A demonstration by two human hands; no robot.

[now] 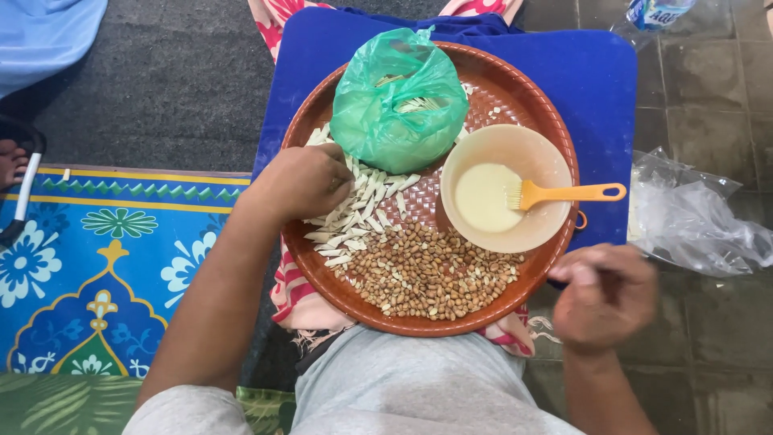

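At the bottom of the frame the person's grey-clothed lap runs up to the near rim of a round brown woven plastic tray [322, 274] that fills the middle of the picture. At lower right the right hand [605, 300] hangs just outside the tray's rim, fingers curled inward into a loose fist; it is blurred, and I cannot tell whether anything is pinched in it. On the tray's near part lies a heap of brown roasted peanuts [427, 274]. Just beyond it, left of centre, lies a scatter of small pale dough strips [354, 217]. The left hand [304, 182] rests on these strips, knuckles up and fingers bent down into them; what it grips is hidden beneath it. To the right stands a beige plastic bowl [547, 161] of pale creamy liquid, with an orange-handled pastry brush [564, 193] lying across its rim. Farther up sits a knotted green plastic bag [394, 101] of more strips. Under the tray lies a blue cushion [596, 89]. A crumpled clear plastic bag [692, 217] lies on the tiled floor at right, a patterned blue mat [105, 266] at left.
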